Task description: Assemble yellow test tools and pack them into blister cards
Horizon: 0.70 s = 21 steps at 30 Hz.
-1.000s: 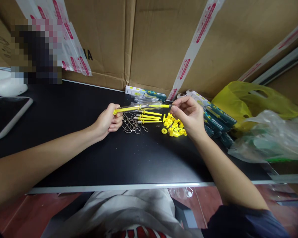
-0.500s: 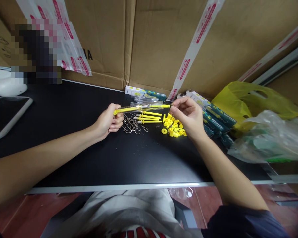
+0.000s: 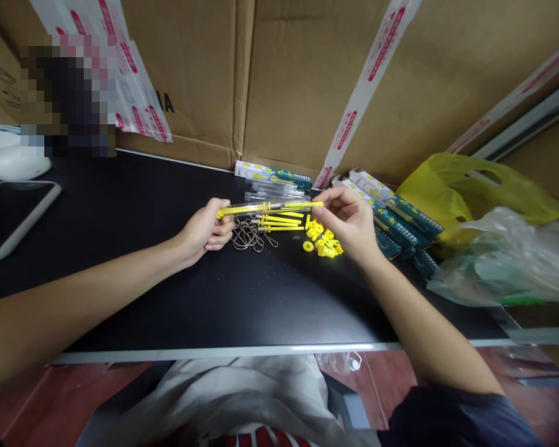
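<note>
A slim spring scale (image 3: pixel 272 206), a clear plastic tube with yellow and silvery parts inside, lies nearly level above the black table. My left hand (image 3: pixel 208 228) is closed around its yellow left end. At its other end, the fingertips of my right hand (image 3: pixel 349 217) pinch the yellow tip. Under the tube are several yellow rods (image 3: pixel 284 223) with metal collars, and a tangle of wire hooks (image 3: pixel 249 236). Small yellow caps and rings (image 3: pixel 325 242) form a pile below my right hand. One loose spring (image 3: pixel 297 238) rests left of that pile.
Clear tubes (image 3: pixel 272 188) lie behind the scale, by a printed box (image 3: pixel 289 176). More printed boxes (image 3: pixel 400 217) are stacked at right, beside yellow (image 3: pixel 435 186) and clear plastic bags (image 3: pixel 498 261). A phone (image 3: pixel 16 217) is at far left. Cardboard (image 3: pixel 289 81) walls the back.
My right hand has moved left and slightly down toward the tube. The dark spring seen earlier at its fingertips is no longer visible; a yellow tip shows there. My left hand shifted slightly right.
</note>
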### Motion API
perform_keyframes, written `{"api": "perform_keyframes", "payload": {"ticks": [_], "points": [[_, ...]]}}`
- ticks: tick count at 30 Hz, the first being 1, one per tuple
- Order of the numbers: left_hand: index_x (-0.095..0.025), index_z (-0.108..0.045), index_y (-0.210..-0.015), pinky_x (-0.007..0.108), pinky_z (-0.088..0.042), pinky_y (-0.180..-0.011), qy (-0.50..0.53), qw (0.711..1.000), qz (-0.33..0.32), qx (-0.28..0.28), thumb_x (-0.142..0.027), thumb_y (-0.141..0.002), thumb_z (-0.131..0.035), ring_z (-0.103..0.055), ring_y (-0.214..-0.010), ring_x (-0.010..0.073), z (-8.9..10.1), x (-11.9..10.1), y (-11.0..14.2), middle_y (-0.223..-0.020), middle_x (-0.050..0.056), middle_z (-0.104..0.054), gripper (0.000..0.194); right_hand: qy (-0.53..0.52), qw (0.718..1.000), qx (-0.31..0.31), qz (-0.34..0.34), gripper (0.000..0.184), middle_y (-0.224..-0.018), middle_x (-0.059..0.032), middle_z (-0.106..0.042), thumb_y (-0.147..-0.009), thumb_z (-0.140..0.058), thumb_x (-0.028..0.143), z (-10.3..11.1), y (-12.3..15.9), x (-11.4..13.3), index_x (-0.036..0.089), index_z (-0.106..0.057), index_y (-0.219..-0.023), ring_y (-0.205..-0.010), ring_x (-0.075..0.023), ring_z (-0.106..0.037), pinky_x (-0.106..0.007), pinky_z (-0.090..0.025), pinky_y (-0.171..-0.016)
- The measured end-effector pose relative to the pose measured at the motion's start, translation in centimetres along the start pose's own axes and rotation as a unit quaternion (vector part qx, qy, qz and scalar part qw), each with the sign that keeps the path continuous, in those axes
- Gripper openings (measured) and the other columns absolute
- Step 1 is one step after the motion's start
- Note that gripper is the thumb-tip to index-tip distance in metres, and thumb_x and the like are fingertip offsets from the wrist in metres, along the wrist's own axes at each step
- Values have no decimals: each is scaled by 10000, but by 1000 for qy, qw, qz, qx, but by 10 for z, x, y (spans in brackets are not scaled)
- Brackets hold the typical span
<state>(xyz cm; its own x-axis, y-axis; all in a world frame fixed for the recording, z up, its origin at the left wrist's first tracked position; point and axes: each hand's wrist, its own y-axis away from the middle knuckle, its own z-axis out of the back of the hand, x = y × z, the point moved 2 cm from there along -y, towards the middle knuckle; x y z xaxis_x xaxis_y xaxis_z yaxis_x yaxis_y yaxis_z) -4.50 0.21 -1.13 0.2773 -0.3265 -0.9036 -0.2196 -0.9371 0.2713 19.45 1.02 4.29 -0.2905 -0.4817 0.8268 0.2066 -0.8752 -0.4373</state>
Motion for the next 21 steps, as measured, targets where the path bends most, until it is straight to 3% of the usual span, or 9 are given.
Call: {"api": "perform_keyframes", "payload": {"ticks": [14, 21], "points": [[-199, -349, -565, 143, -136, -289, 6, 1000, 1, 7, -320, -919, -342, -156, -311, 40, 3, 1, -2, -435, -93, -200, 374, -20, 1000, 2, 2, 361, -700, 22, -575, -697, -785, 495, 0, 0, 0, 204, -619, -834, -618, -97, -533, -236, -466, -584], [-204, -343, -573, 140, -145, -276, 11, 1000, 2, 0, -296, -942, -281, -152, -299, 46, 1, -4, -1, -420, -93, -199, 385, -25, 999, 30, 38, 401, -744, 15, -614, -713, -785, 483, 9, -6, -2, 221, -629, -974, -638, -105, -550, -230, -455, -566]]}}
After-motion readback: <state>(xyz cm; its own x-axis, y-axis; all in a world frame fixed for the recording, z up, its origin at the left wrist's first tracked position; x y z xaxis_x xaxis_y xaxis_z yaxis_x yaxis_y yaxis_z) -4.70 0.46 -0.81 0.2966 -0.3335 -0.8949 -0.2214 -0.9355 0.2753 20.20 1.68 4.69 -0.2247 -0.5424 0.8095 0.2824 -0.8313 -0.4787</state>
